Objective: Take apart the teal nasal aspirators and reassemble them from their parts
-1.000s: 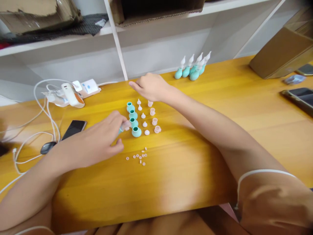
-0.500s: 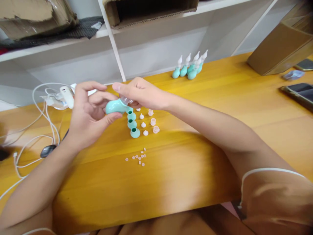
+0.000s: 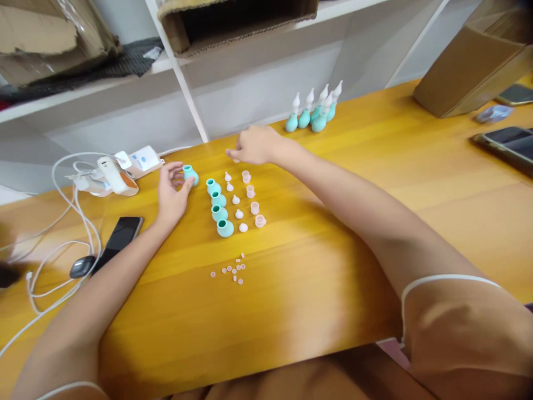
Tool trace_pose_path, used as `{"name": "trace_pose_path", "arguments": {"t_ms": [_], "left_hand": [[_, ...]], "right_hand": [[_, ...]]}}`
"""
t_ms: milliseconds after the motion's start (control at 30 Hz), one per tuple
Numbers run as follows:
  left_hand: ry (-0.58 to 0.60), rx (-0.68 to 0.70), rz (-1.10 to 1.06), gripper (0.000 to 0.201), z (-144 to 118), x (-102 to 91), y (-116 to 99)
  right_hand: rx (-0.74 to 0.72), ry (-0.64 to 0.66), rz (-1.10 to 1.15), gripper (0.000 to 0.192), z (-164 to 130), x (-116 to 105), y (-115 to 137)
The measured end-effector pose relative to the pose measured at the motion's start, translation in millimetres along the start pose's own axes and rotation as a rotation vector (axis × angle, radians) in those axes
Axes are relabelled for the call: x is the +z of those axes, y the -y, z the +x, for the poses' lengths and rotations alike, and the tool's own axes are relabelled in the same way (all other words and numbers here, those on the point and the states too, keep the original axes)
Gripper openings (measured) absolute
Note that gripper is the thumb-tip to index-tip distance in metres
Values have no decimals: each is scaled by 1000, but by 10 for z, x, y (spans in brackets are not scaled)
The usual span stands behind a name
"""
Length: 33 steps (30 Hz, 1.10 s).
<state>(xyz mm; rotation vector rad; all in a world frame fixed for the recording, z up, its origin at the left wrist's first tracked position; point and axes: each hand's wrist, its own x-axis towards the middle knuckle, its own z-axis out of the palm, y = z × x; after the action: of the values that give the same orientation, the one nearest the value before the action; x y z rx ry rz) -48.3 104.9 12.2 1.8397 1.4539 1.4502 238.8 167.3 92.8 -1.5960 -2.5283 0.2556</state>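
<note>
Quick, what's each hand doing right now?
Left hand: fingers closed around a teal bulb on the table.
Right hand: fingertips pinched together by the small white parts; whether it holds one cannot be told.

Open tabletop [image 3: 316, 289] near edge; small caps [image 3: 233, 271] mid. Teal bulbs [image 3: 219, 205] & white tips [image 3: 237, 203] block centre; cables [image 3: 62, 244], phone [image 3: 119, 236] crowd left.
</note>
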Motion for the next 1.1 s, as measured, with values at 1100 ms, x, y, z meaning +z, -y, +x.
{"name": "trace_pose_path", "arguments": {"t_ms": [1100], "left_hand": [[275, 90, 424, 28, -37, 39, 41]], "right_hand": [[78, 119, -4, 86, 187, 208, -194]]}}
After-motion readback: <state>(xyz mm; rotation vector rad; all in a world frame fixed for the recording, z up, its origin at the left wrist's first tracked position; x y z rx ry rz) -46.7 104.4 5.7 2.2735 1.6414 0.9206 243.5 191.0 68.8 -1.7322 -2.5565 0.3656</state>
